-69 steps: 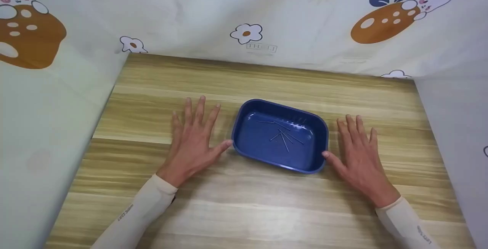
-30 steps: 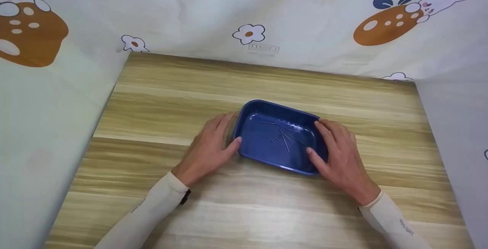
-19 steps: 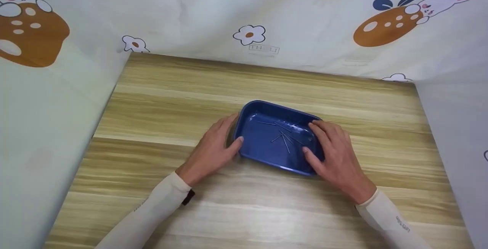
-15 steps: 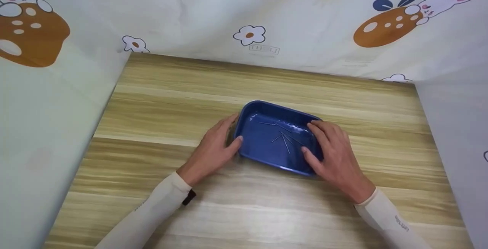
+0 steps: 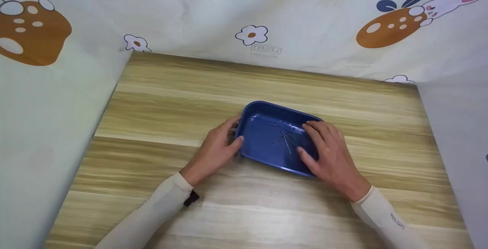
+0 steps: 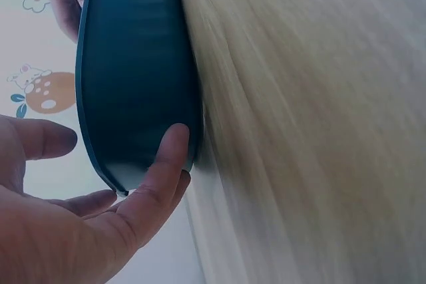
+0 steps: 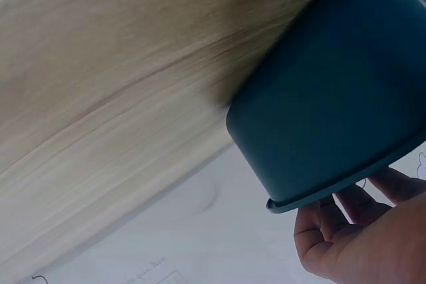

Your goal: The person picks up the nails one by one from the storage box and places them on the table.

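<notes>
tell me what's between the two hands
In the head view, a blue container holding thin rods lies between the left hand and the right hand.

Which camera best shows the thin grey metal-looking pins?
Head view: it looks down into the blue rectangular plastic-looking tray, where the pins lie. Both wrist views show only the tray's outside, no pins.
</notes>
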Motion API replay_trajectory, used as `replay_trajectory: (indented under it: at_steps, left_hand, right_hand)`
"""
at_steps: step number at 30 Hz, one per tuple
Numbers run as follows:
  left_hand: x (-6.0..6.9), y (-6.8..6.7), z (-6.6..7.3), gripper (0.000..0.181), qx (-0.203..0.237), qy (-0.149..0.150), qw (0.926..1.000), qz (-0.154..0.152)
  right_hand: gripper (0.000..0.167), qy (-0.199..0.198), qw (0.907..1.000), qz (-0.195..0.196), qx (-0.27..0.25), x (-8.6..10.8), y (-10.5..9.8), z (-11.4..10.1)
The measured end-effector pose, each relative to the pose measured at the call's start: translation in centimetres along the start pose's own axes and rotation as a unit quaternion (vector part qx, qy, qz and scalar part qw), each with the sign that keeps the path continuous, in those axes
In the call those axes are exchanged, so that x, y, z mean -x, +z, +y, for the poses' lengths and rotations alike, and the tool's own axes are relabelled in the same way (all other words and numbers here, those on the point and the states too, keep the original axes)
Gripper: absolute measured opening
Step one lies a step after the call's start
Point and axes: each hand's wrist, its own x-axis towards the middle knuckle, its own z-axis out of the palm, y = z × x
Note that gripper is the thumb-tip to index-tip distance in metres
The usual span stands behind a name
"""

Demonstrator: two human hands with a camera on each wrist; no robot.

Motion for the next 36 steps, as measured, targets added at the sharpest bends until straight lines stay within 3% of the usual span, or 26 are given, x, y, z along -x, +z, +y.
replay_trajectory:
  at_steps: [8, 14, 24, 36]
  left_hand:
    - [-0.1, 0.2, -0.3, 0.062, 0.001, 0.021, 0.9998, 0.006]
    - [-0.1, 0.2, -0.3, 0.063, 0.005, 0.018, 0.9998, 0.006]
    - [-0.1, 0.4, -0.5, 0.062, 0.016, 0.016, 0.9997, 0.008]
    - [0.0, 0.4, -0.4, 0.062, 0.011, 0.020, 0.9997, 0.013]
  right_hand:
    - [0.058, 0.012, 0.9995, -0.029, -0.001, -0.4, 0.2, -0.3]
    - [0.059, 0.013, 0.9982, -0.058, 0.005, -0.8, 0.4, -0.4]
    - [0.067, 0.026, 0.9889, -0.143, 0.029, -1.8, 0.6, -0.6]
    - [0.067, 0.020, 0.9854, -0.162, 0.048, -2.7, 1.3, -0.7]
